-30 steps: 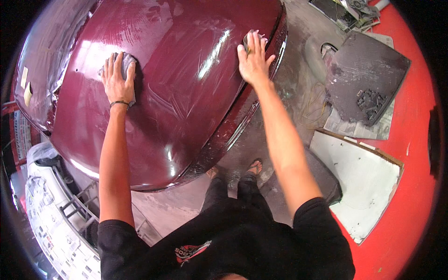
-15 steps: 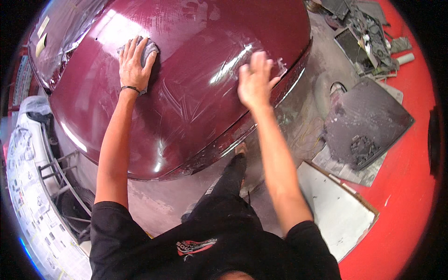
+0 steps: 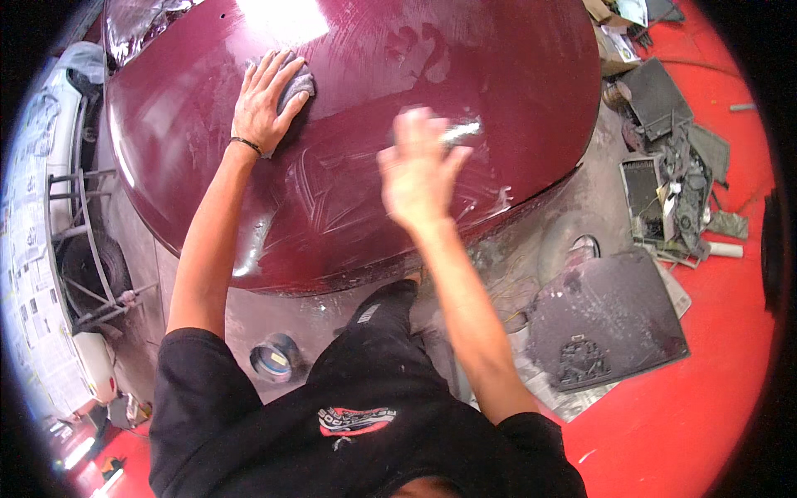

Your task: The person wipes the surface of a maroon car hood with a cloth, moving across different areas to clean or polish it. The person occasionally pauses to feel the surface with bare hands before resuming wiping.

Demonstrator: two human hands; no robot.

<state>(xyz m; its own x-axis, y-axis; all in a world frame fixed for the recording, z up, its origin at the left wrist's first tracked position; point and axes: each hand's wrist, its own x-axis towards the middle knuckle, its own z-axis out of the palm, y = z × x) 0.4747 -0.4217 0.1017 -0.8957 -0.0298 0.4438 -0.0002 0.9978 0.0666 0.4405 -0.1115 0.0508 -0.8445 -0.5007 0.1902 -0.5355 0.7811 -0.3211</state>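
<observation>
A glossy dark-red car hood (image 3: 357, 232), streaked with wet-looking smears, fills the area in front of me. My left hand (image 3: 264, 108) lies over a bunched grey cloth (image 3: 296, 83), pressing it on the hood's left half; the cloth bulges out beside the thumb and part of it is hidden by the palm. To the right, my right hand (image 3: 419, 170) is blurred, with its fingers stretched out and nothing visible in it. It is over the hood, but whether it touches the surface I cannot tell.
A round container (image 3: 272, 358) stands on the floor near my legs. At left, a newspaper-covered white car part (image 3: 50, 249) stands by a metal frame (image 3: 87, 199). On the right lie a dark flat panel (image 3: 623, 315) and a pile of dark parts (image 3: 685, 195).
My right hand has swept left, away from the hood's near right edge. My left hand has slid slightly with the cloth. The whole view has shifted.
</observation>
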